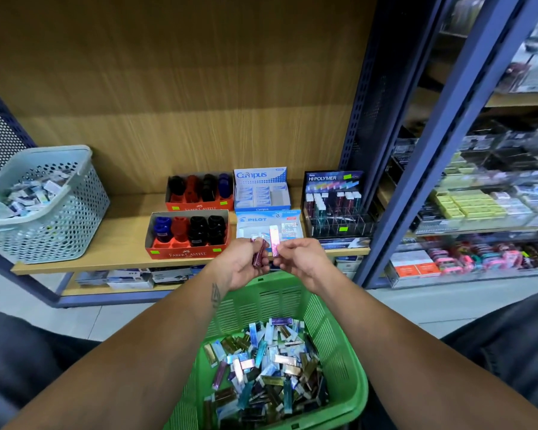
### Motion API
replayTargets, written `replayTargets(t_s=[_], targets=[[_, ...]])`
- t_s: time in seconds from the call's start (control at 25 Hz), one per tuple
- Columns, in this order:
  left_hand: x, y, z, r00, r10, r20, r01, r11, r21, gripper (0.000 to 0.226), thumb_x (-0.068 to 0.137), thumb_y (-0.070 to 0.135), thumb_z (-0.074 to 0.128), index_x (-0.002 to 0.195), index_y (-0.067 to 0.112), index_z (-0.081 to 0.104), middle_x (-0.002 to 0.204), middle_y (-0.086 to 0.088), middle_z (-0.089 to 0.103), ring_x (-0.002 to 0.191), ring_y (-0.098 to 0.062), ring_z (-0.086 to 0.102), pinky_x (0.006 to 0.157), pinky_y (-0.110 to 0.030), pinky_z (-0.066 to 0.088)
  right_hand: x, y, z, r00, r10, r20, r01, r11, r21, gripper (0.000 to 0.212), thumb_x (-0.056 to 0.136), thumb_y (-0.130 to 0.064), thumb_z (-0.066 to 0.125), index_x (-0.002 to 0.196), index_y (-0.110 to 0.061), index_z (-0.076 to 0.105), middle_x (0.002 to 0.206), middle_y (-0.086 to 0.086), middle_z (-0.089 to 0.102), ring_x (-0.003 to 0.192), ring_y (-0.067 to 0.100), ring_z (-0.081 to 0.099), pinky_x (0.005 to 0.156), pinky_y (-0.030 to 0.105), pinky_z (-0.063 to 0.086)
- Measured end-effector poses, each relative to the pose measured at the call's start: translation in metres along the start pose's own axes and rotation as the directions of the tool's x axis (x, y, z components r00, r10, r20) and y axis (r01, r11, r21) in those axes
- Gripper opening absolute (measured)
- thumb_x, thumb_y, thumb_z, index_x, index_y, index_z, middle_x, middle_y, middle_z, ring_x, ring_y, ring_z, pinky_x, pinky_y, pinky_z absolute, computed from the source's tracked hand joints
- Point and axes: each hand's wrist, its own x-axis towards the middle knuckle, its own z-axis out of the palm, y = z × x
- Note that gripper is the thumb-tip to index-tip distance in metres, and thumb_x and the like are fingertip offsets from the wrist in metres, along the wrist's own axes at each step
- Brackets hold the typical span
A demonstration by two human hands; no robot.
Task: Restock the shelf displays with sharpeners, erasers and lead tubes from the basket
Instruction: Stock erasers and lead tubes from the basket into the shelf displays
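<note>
nearest the camera, a green basket (339, 352) sits low between the person's two forearms, heaped with small lead tubes (264, 364) in blue, gold, silver and purple. above its far rim both hands meet in front of the wooden shelf (112, 240). the left hand (243, 265) has its fingers curled around dark red lead tubes (259, 254), and the right hand (302, 262) pinches a pink lead tube (274, 240) upright between thumb and fingertips. on the shelf behind stand two orange faber-castell boxes (187, 232) of sharpeners, a campus eraser box (261, 190), a pilot eraser box (269, 223) and, at the right, a hi-polymer lead display (334, 203) with tubes standing in its rack. a pale perforated basket (44, 206) holding small packets rests at the shelf's left end
</note>
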Motion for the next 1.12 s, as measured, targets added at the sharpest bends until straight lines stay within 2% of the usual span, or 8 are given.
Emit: replayTargets(t_s=[0.2, 0.4, 0.52, 0.64, 0.8, 0.88, 0.96, 1.12], targets=[[0.008, 0.007, 0.023, 0.999, 0.033, 0.004, -0.034, 0.999, 0.02, 0.039, 0.098, 0.026, 0.061, 0.121, -0.004, 0.051, 0.086, -0.016, 0.063, 0.059, -0.023, 0.057, 0.05, -0.032, 0.046, -0.004, 0.0, -0.002, 0.997, -0.012, 0.075, 0.014, 1.0, -0.024, 0.013, 0.088, 0.006, 0.067, 0.101, 0.005, 0.064, 0.072, 0.013, 0.07, 0.057, 0.017, 0.065, 0.055, 0.022, 0.055], [0.02, 0.011, 0.046, 0.997, 0.083, -0.005, -0.081, 0.984, 0.157, 0.028, 0.1, 0.013, 0.056, 0.125, 0.003, 0.047, 0.109, -0.015, 0.065, 0.082, -0.024, 0.064, 0.064, -0.04, 0.058, 0.007, -0.02, -0.013, 0.974, -0.225, 0.038, 0.22, 0.881, -0.42, 0.014, 0.081, 0.001, 0.075, 0.073, -0.009, 0.07, 0.058, -0.004, 0.064, 0.052, 0.003, 0.055, 0.054, 0.016, 0.044], [0.025, 0.018, 0.062, 0.99, 0.128, 0.058, -0.139, 0.948, 0.285, 0.006, 0.098, 0.011, 0.058, 0.103, 0.011, 0.056, 0.075, -0.004, 0.061, 0.062, -0.016, 0.05, 0.053, -0.029, 0.048, 0.018, -0.04, -0.028, 0.957, -0.276, -0.091, 0.234, 0.917, -0.323, 0.024, 0.085, 0.01, 0.058, 0.091, -0.01, 0.068, 0.081, 0.004, 0.065, 0.067, 0.014, 0.057, 0.053, 0.022, 0.045], [0.035, 0.022, 0.079, 0.974, 0.21, 0.083, -0.225, 0.884, 0.409, 0.014, 0.088, 0.002, 0.063, 0.086, 0.017, 0.064, 0.054, 0.004, 0.055, 0.053, -0.014, 0.036, 0.048, -0.024, 0.031, 0.026, -0.046, -0.04, 0.946, -0.323, -0.039, 0.303, 0.918, -0.257, 0.033, 0.091, 0.001, 0.056, 0.119, -0.012, 0.069, 0.1, 0.007, 0.068, 0.077, 0.02, 0.059, 0.056, 0.023, 0.049], [0.048, 0.026, 0.097, 0.939, 0.319, 0.13, -0.331, 0.732, 0.596, 0.023, 0.079, -0.005, 0.063, 0.089, 0.015, 0.069, 0.069, 0.002, 0.06, 0.058, -0.01, 0.047, 0.045, -0.016, 0.036, 0.038, -0.042, -0.053, 0.926, -0.378, -0.015, 0.351, 0.874, -0.336, 0.038, 0.092, -0.003, 0.061, 0.127, -0.018, 0.068, 0.103, -0.003, 0.07, 0.104, 0.041, 0.062, 0.093, 0.047, 0.051], [0.055, 0.028, 0.103, 0.917, 0.359, 0.174, -0.38, 0.656, 0.651, 0.024, 0.08, -0.012, 0.061, 0.087, 0.011, 0.065, 0.064, 0.005, 0.055, 0.053, -0.005, 0.043, 0.041, -0.009, 0.032, 0.045, -0.043, -0.062, 0.896, -0.444, 0.015, 0.411, 0.815, -0.409, 0.036, 0.091, -0.003, 0.064, 0.125, -0.015, 0.069, 0.109, -0.003, 0.068, 0.105, 0.035, 0.064, 0.102, 0.043, 0.05], [0.061, 0.028, 0.11, 0.918, 0.344, 0.199, -0.37, 0.555, 0.745, 0.022, 0.085, -0.011, 0.057, 0.086, 0.01, 0.061, 0.065, 0.004, 0.05, 0.055, -0.006, 0.041, 0.041, -0.007, 0.031, 0.053, -0.042, -0.069, 0.863, -0.499, 0.075, 0.463, 0.724, -0.511, 0.034, 0.089, -0.005, 0.068, 0.123, -0.012, 0.07, 0.115, -0.002, 0.065, 0.11, 0.021, 0.062, 0.106, 0.033, 0.045], [0.084, 0.026, 0.113, 0.921, 0.346, 0.181, -0.271, 0.231, 0.935, 0.008, 0.084, 0.018, 0.06, 0.083, 0.012, 0.065, 0.074, -0.004, 0.058, 0.073, -0.02, 0.054, 0.055, -0.023, 0.039, 0.066, -0.036, -0.078, 0.879, -0.47, 0.082, 0.436, 0.721, -0.539, 0.031, 0.088, -0.004, 0.068, 0.117, -0.011, 0.072, 0.109, 0.002, 0.069, 0.099, 0.023, 0.068, 0.099, 0.041, 0.052]])
